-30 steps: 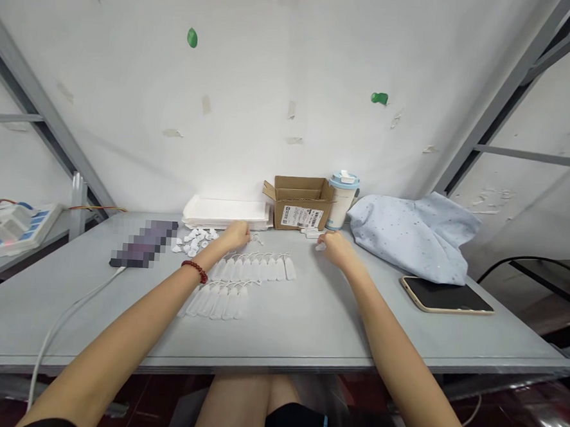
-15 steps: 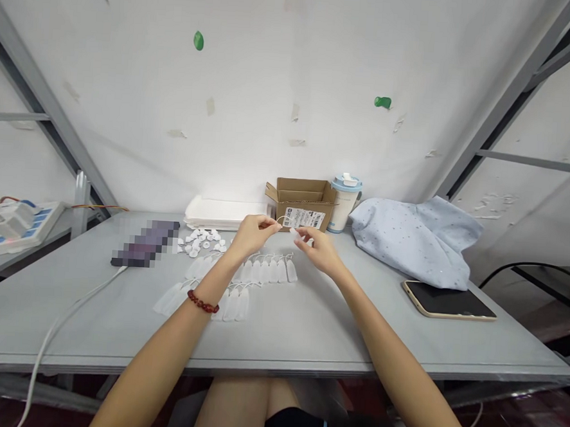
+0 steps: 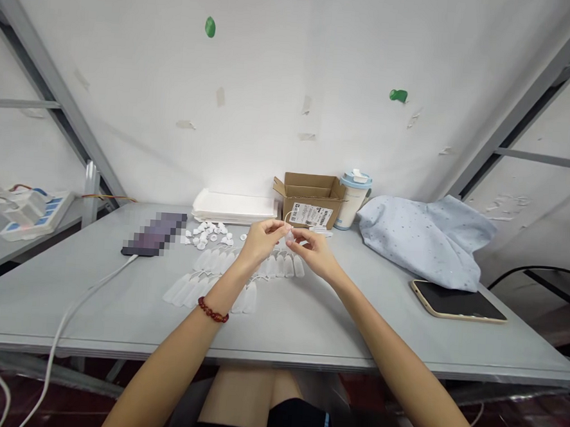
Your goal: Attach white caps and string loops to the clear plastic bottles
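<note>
My left hand (image 3: 260,240) and my right hand (image 3: 312,250) meet above the middle of the grey table (image 3: 307,318), fingers pinched together. Between them I hold a small white plastic piece with a thin white loop (image 3: 288,225) rising from it. Just under the hands lie rows of small translucent white pouches (image 3: 223,280). A scatter of small white caps (image 3: 210,232) sits farther back on the left. A red bead bracelet (image 3: 213,310) is on my left wrist.
A stack of white trays (image 3: 234,206), an open cardboard box (image 3: 310,199) and a blue-lidded cup (image 3: 353,198) stand by the wall. A pale blue cloth (image 3: 428,238) and a phone (image 3: 458,301) lie right; a dark phone with white cable (image 3: 155,234) left. A power strip (image 3: 34,211) sits far left.
Both hands came back from the far side of the table, the left from the caps and the right from near the box, and joined at the centre, pinching small white parts together.
</note>
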{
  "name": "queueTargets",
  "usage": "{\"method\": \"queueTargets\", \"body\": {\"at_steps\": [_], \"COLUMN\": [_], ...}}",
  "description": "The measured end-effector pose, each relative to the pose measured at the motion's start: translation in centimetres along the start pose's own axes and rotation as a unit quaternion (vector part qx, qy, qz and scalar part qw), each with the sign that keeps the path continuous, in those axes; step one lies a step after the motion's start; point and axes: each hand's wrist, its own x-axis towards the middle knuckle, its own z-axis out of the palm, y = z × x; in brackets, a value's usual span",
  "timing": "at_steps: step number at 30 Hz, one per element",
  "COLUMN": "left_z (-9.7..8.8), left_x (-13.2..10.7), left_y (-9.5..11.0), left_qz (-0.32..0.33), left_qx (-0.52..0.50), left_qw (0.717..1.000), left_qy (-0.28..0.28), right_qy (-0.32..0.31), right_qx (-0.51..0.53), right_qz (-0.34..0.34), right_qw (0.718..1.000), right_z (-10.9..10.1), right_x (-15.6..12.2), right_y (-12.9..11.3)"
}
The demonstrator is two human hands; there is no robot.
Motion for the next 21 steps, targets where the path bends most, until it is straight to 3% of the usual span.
{"method": "queueTargets", "body": {"at_steps": [21], "left_z": [-0.11], "left_x": [-0.19], "left_y": [0.16], "left_qz": [-0.005], "left_qx": [0.004], "left_qw": [1.000], "left_qy": [0.011], "right_qy": [0.013], "right_qx": [0.058], "right_qz": [0.023], "right_qw": [0.998], "right_z": [0.08], "right_x": [0.02], "right_y": [0.60]}}
